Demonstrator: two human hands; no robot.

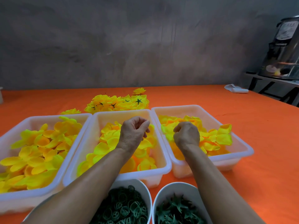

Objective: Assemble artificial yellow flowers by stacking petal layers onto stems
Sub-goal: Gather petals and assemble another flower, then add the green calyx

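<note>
- Head view: the left hand (pixel 134 133) hovers over the middle tray (pixel 161 168), fingers curled loosely, with nothing visibly held.
- The right hand (pixel 186 135) hangs over the right tray (pixel 242 152), curled into a fist; whether it holds anything cannot be told.
- Yellow petals (pixel 38 152) fill the left tray (pixel 9 199) and both others.
- Finished flowers (pixel 116 103) lie far behind the trays.
- Two near bowls hold green rings (pixel 127 209) and green calyx pieces (pixel 176 209).
</note>
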